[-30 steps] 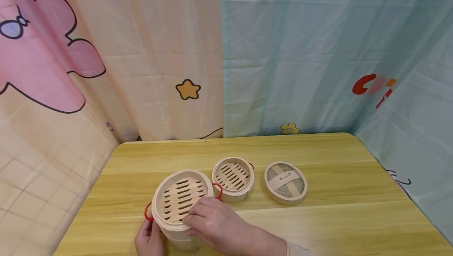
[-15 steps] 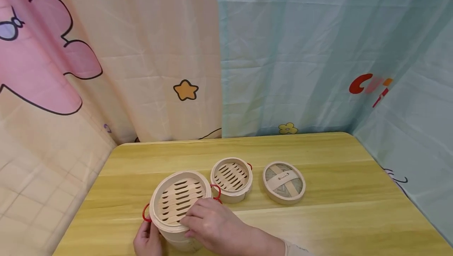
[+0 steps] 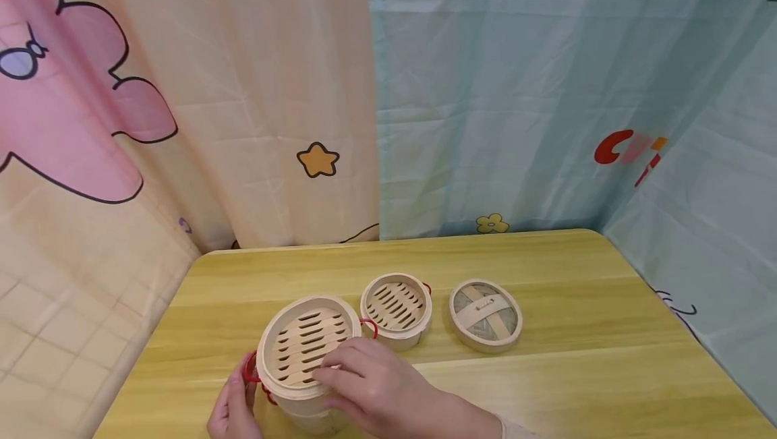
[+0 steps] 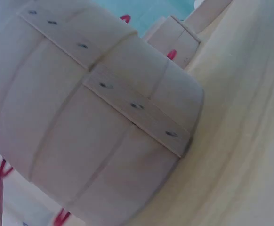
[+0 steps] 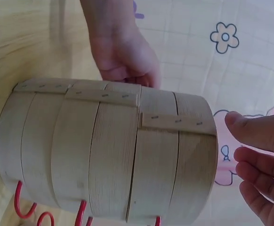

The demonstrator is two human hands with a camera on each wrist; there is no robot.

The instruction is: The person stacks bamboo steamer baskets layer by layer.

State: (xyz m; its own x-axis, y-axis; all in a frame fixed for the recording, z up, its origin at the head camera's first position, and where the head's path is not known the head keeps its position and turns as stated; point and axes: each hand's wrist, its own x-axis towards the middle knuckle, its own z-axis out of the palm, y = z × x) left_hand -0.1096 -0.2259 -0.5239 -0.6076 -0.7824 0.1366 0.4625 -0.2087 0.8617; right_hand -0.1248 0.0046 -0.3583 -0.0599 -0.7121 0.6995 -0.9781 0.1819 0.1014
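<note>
The left hand (image 3: 233, 404) has moved outward from the stack's wall, uncovering a second loop (image 3: 269, 396) low on that side; the right hand (image 3: 376, 385) has barely shifted. The curtain (image 3: 285, 88) backs the table (image 3: 546, 392), where the stack (image 3: 306, 351) stands upright at the near side, left of centre, probably so both hands can reach round it. Behind it to the right sits the steamer (image 3: 396, 307), then the lid (image 3: 485, 316), each flat and likely set aside to leave working room. The right hand hangs just beside the stack's top rim, thumb and fingers apart and gripping nothing, perhaps ready to steady it. The left thumb and fingertip appear to pinch the upper red loop (image 3: 245, 373), which would suit adjusting a small, soft handle without tipping the tiers.
</note>
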